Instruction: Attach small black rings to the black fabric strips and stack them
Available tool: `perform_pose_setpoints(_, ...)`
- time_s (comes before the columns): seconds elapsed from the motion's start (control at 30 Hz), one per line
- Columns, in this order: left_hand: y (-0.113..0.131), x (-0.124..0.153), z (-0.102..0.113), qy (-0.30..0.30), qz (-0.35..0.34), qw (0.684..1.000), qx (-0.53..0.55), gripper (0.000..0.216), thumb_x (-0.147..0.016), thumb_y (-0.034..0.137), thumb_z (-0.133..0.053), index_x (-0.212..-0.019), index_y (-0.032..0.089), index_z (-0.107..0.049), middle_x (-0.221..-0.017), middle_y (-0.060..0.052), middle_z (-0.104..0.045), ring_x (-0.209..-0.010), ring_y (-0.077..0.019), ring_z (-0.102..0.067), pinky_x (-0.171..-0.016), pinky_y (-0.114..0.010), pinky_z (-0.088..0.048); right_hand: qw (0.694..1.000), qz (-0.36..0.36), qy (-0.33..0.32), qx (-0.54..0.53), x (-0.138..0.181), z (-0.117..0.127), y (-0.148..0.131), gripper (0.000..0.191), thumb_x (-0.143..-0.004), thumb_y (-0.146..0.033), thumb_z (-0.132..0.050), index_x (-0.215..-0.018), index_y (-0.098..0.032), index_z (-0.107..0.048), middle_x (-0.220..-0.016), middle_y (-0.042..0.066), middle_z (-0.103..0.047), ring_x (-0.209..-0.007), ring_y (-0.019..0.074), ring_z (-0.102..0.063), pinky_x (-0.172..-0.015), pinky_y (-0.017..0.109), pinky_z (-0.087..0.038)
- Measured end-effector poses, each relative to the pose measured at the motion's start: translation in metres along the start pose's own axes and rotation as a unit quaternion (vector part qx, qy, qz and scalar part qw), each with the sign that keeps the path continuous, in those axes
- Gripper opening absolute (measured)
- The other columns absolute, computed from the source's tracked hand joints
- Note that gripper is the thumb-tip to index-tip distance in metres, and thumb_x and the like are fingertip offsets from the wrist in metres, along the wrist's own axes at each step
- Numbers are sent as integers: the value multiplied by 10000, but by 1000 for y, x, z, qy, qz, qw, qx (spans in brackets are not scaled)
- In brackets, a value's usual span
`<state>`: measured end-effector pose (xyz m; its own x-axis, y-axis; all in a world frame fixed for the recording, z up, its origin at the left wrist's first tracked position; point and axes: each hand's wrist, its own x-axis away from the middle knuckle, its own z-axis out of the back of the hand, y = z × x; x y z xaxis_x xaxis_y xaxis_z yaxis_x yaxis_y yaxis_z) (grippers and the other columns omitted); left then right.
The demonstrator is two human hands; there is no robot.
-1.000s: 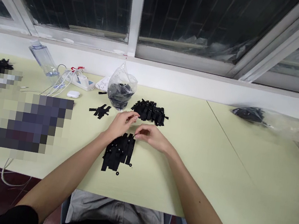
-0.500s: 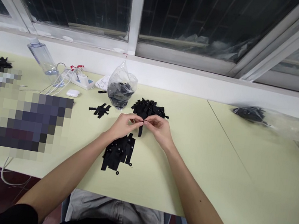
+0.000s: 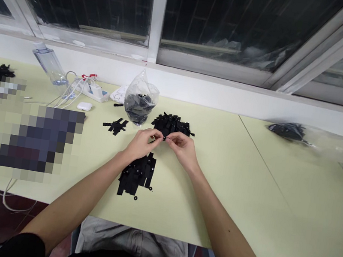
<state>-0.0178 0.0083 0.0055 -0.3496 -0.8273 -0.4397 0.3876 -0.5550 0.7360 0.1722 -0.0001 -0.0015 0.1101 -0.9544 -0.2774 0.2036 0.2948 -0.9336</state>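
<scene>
My left hand (image 3: 142,143) and my right hand (image 3: 184,149) meet over the table, each pinching with thumb and fingertips. Between them is a short black fabric strip (image 3: 164,138), mostly hidden by the fingers. Just behind the hands lies a heap of black strips (image 3: 174,124). Nearer to me, left of centre, more black strips (image 3: 136,175) lie overlapped in a flat pile, some with small shiny spots. Two small black rings rest by that pile, one ring (image 3: 135,198) at its front and another ring (image 3: 150,188) at its right.
A clear plastic bag (image 3: 140,104) of black pieces stands behind the left hand, with a few loose strips (image 3: 116,126) beside it. Further left are a white earphone case (image 3: 84,106), a power strip (image 3: 97,93) and a leaning bottle (image 3: 49,63). Another bag (image 3: 319,141) lies at right.
The black strip hung down below my fingers earlier; now its hanging end no longer shows. Both hands keep almost the same place and still pinch together.
</scene>
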Motion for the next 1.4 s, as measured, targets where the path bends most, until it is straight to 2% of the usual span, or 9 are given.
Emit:
perform_pose_setpoints(0.13, -2, 0, -2, -2, -8, 1000, -8, 125, -909, 237, -574, -942, 207, -691, -904, -33, -714, -850, -168, -654, -801, -299, -506, 998, 16, 33, 47, 2, -3, -2, 219, -838, -402, -665, -913, -195, -664, -837, 41, -658, -708, 164, -573, -644, 309, -461)
perform_pose_setpoints(0.23, -4, 0, -5, 26, 14, 999, 16, 123, -912, 241, -574, -940, 202, -688, -901, -29, -722, -833, -160, -666, -807, -297, -521, 983, 54, 132, 117, 6, -4, -7, 229, -866, -379, -637, -1010, -202, -624, -827, 29, -616, -664, 152, -529, -635, 307, -449)
perform_pose_setpoints(0.3, -5, 0, -6, 50, 32, 998, 33, 127, -914, 254, -576, -939, 198, -686, -910, -31, -729, -832, -161, -679, -819, -301, -535, 966, 93, 172, 170, 9, -5, -11, 198, -891, -375, -608, -1003, -212, -609, -806, 28, -582, -649, 156, -497, -635, 315, -444)
perform_pose_setpoints(0.37, -4, 0, -7, 65, 44, 996, 40, 130, -909, 269, -586, -938, 196, -689, -919, -35, -735, -832, -165, -689, -829, -308, -544, 955, 129, 155, 217, 12, -6, -16, 159, -920, -370, -571, -940, -221, -622, -792, 39, -572, -654, 169, -490, -647, 329, -442)
perform_pose_setpoints(0.43, -3, -1, -7, 70, 47, 995, 44, 130, -905, 275, -593, -938, 198, -693, -926, -35, -737, -830, -165, -693, -831, -310, -550, 953, 152, 108, 239, 14, -8, -18, 172, -949, -352, -528, -908, -227, -639, -825, 59, -599, -691, 185, -518, -669, 343, -449)
perform_pose_setpoints(0.5, 0, 0, -8, 65, 43, 996, 50, 130, -905, 269, -590, -943, 200, -693, -929, -33, -738, -833, -163, -695, -836, -308, -553, 955, 157, 65, 242, 15, -11, -19, 196, -969, -335, -492, -926, -232, -653, -900, 77, -633, -749, 201, -557, -693, 353, -462)
perform_pose_setpoints(0.6, 1, 0, -10, 53, 34, 997, 55, 131, -900, 248, -585, -959, 203, -693, -923, -28, -738, -837, -162, -693, -848, -310, -556, 959, 146, 34, 238, 14, -12, -17, 218, -979, -322, -463, -957, -237, -663, -968, 85, -653, -801, 214, -585, -710, 358, -480)
perform_pose_setpoints(0.9, -2, 2, -13, 36, 22, 997, 64, 145, -901, 225, -568, -968, 200, -695, -948, -31, -732, -864, -162, -684, -862, -311, -551, 960, 138, 45, 238, 13, -10, -8, 149, -952, -275, -510, -937, -221, -648, -956, 68, -666, -729, 187, -580, -653, 338, -475)
perform_pose_setpoints(1.4, -2, 3, -13, 32, 24, 997, 59, 162, -905, 227, -576, -989, 219, -714, -960, -23, -743, -864, -167, -693, -847, -306, -545, 960, 124, 46, 246, 11, -9, -2, 133, -940, -271, -502, -915, -225, -625, -935, 68, -654, -733, 196, -576, -664, 350, -455)
